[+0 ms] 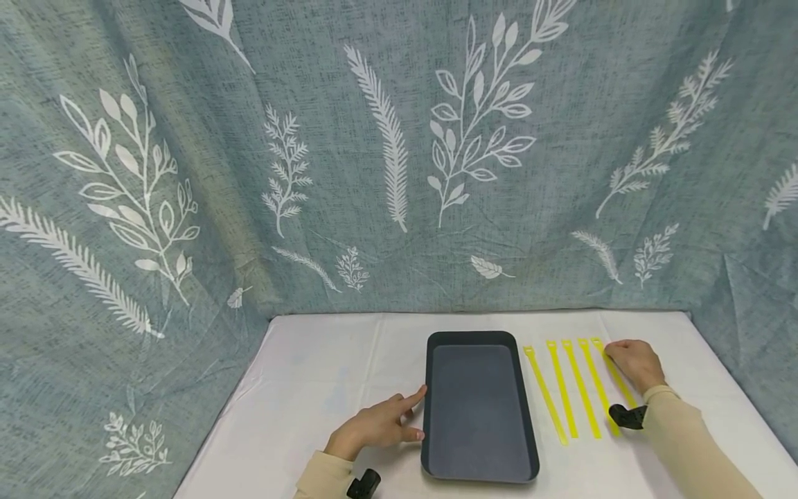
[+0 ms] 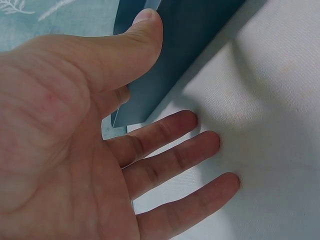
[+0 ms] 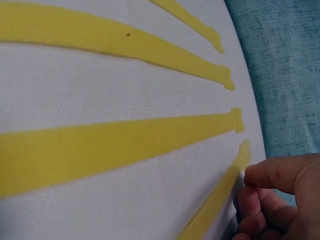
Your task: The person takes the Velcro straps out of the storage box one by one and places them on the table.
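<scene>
A dark grey rectangular baking tray point(image 1: 480, 409) lies on the white tablecloth, bare inside. At its left side my left hand point(image 1: 380, 424) touches the rim with thumb and forefinger; the other fingers point(image 2: 182, 192) are spread and fairly straight in the left wrist view. Several flat yellow cable straps point(image 1: 576, 391) with slotted heads lie side by side, right of the tray. My right hand point(image 1: 639, 364) is at the head end of the rightmost yellow strap point(image 3: 215, 202), pinching its edge between thumb and curled fingers. The fingertips' contact is partly hidden.
The white-covered table point(image 1: 324, 360) ends at a blue-green leaf-patterned curtain point(image 1: 374, 270) at the back and both sides. Black wrist cameras point(image 1: 626, 416) sit on both wrists, the right one over the straps' lower ends.
</scene>
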### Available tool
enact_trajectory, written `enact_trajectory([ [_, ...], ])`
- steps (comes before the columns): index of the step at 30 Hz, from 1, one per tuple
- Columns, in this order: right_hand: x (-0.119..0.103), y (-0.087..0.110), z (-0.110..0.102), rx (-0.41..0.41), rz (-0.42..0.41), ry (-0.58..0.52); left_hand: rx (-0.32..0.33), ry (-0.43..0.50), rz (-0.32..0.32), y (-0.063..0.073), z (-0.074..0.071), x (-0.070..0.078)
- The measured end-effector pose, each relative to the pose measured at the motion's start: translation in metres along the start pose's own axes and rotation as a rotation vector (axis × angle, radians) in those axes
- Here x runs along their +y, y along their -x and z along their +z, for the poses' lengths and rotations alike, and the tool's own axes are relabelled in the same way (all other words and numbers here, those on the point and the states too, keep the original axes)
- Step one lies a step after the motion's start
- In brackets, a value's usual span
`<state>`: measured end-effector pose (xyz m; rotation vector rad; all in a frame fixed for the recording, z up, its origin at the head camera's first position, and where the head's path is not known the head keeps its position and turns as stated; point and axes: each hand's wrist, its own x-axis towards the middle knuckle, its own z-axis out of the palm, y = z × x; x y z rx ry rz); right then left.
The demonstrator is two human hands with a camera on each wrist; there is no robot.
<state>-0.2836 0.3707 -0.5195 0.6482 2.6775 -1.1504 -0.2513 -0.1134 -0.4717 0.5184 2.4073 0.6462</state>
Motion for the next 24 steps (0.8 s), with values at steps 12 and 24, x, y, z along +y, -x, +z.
enact_trajectory([
  [12,0.004,0.003,-0.011,-0.024,0.020,-0.088,-0.019,-0.022,0.035,-0.018,-0.008,0.003],
  [24,-0.018,-0.022,0.009,0.003,-0.012,-0.501,-0.088,0.082,0.044,-0.035,-0.049,-0.022],
])
